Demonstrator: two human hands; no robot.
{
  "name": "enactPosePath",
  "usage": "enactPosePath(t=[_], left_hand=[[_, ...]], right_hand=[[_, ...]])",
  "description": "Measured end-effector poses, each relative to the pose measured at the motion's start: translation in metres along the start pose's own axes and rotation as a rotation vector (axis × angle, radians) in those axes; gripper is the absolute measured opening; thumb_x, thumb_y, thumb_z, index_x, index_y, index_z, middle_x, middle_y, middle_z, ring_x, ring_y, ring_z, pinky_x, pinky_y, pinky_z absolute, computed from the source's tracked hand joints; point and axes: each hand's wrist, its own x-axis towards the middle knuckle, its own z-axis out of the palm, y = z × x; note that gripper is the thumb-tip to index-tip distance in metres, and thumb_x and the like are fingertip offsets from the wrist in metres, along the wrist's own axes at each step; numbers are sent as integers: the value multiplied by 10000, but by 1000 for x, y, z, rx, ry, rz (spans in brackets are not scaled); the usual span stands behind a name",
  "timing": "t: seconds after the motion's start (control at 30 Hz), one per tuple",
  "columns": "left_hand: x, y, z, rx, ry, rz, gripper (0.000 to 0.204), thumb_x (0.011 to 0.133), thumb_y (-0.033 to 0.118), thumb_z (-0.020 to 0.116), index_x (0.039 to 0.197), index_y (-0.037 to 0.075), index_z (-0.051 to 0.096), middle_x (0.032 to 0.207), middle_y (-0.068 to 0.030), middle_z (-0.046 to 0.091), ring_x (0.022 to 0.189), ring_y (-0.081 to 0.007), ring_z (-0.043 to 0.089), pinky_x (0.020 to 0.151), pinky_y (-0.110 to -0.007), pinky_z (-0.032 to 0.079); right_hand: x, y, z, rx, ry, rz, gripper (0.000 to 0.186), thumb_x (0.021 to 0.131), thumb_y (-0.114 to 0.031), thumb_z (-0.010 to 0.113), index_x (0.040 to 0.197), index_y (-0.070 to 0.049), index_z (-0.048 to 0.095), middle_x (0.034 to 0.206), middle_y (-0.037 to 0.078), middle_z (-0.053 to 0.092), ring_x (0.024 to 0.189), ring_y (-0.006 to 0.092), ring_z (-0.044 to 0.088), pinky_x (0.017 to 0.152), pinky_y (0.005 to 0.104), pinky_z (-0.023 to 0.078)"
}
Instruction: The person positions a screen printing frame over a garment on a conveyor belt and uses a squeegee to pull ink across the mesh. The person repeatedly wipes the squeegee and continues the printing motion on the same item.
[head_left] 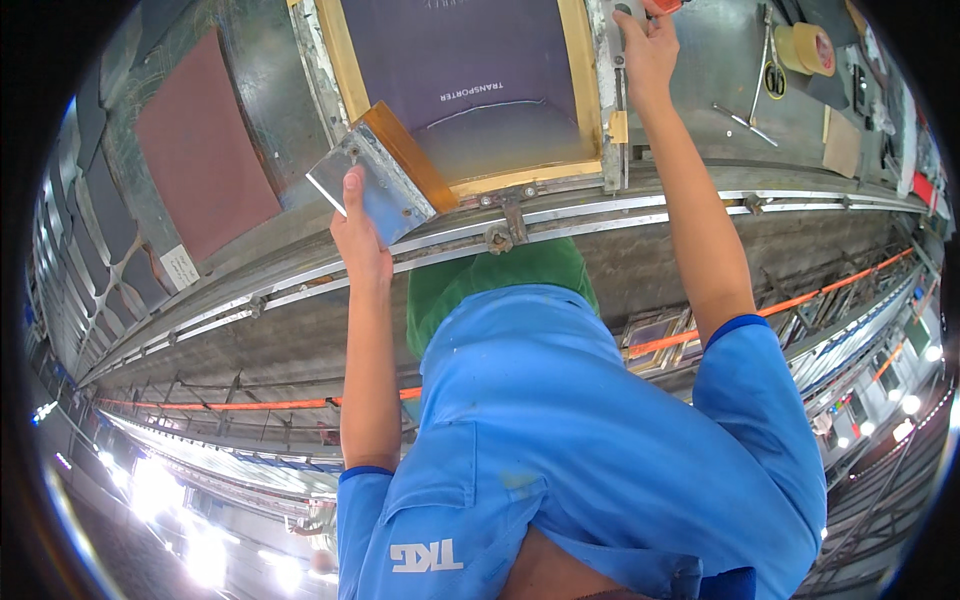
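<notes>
My left hand (360,225) is closed on a squeegee (375,185), a metal-backed block with an amber blade, thumb pressed on its metal face. The squeegee is tilted over the lower left corner of a screen-printing frame (460,188). Inside the yellowish frame stretches a dark mesh (470,60) with pale lettering and a curved line. My right hand (652,55) is at the upper edge of the view, by the metal bracket (614,90) along the frame's right side. Its fingers are bent next to a red-orange piece (664,6), partly cut off; what they grip is unclear.
A maroon sheet (205,145) lies left of the frame, with dark cut pieces (90,190) beyond it. Scissors (774,78), a tape roll (805,50) and a thin metal rod (745,125) lie to the right. A metal rail (590,215) runs along the table's near edge.
</notes>
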Motion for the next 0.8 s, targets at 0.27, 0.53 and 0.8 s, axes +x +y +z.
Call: enactPosePath(t=[0.27, 0.53, 0.8], left_hand=[[4, 10, -4, 136, 33, -28, 641, 942, 489, 662, 1287, -49, 614, 1269, -127, 626, 1160, -204, 578, 1008, -341, 444], [75, 47, -39, 294, -19, -26, 652, 952, 480, 649, 1316, -57, 593, 1344, -121, 604, 1228, -201, 559, 1051, -328, 407], [81, 41, -20, 171, -83, -42, 795, 856, 552, 728, 1266, -113, 584, 1236, -196, 646, 1123, -271, 627, 995, -413, 450]], right_hand=[[0, 5, 0, 16, 23, -68, 439, 868, -29, 644, 1293, 5, 542, 1067, 73, 651, 948, 129, 609, 844, 260, 479], [-5, -1, -4, -39, 54, 17, 514, 868, -145, 726, 1330, -1, 551, 921, 15, 666, 748, 55, 588, 575, 217, 414], [11, -21, -8, -92, 94, 98, 484, 895, -200, 695, 1305, 33, 583, 1014, 79, 709, 890, 122, 638, 803, 275, 507]])
